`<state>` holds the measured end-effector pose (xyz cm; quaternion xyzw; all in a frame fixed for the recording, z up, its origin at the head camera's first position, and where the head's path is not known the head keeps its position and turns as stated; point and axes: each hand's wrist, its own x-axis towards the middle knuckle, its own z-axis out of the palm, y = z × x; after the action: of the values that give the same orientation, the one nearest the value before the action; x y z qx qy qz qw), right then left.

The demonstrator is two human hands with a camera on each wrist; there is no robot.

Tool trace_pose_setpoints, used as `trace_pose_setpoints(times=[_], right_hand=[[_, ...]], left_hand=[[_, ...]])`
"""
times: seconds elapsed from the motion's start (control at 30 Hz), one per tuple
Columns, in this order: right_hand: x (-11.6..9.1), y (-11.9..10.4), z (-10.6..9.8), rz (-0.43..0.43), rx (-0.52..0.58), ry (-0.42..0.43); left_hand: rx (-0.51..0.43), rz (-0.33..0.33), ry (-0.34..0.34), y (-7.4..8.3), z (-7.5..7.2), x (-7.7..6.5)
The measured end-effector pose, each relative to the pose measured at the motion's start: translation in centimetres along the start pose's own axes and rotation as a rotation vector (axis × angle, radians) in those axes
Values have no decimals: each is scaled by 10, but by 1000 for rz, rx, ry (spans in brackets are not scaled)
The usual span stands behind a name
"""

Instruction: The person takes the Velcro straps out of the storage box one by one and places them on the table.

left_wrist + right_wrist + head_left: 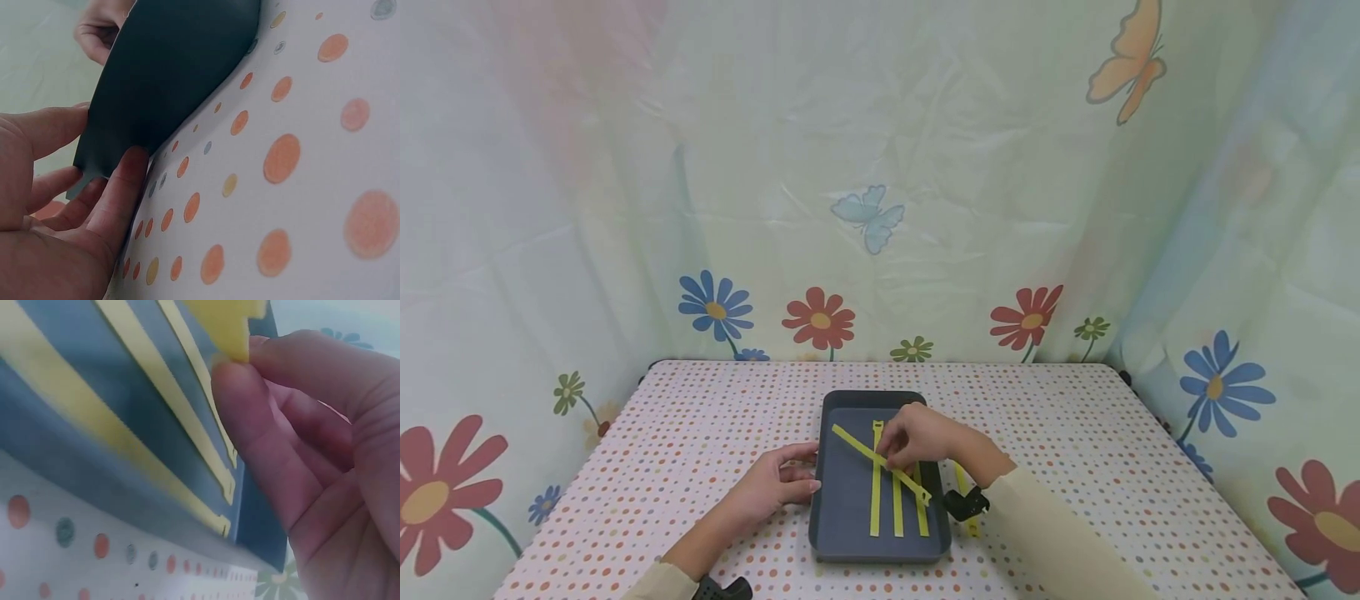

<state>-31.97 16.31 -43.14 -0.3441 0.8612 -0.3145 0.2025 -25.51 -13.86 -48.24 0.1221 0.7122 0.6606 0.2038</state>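
Observation:
Thumb and fingertip of my right hand [921, 433] pinch a yellow strap-like cable tie [856, 444], held slantwise over the dark grey tray [842, 508]. In the right wrist view, the pinched cable tie [228, 328] shows its wider notched end beside the fingertips. Three more yellow cable ties [875, 500] lie lengthwise on the tray floor, side by side, their slotted heads toward the far end. My left hand [767, 483] touches the tray's left side; in the left wrist view its extended fingers rest against the outer wall [169, 69].
Right of the tray, more yellow strap [961, 477] lies on the dotted tabletop [722, 425], partly hidden by the right wrist and its black band [966, 505]. A flowered curtain [760, 250] hangs behind the table and along both sides.

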Motion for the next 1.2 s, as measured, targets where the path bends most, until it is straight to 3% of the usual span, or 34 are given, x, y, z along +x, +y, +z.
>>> trace_pose_setpoints(times=[0.67,1.2], right_hand=[[-24,12,10,24,309,166],[-36,19,16,15,442,252]], left_hand=[[-4,3,-6,-1,-2,0],[1,6,-16,-2,-2,2]])
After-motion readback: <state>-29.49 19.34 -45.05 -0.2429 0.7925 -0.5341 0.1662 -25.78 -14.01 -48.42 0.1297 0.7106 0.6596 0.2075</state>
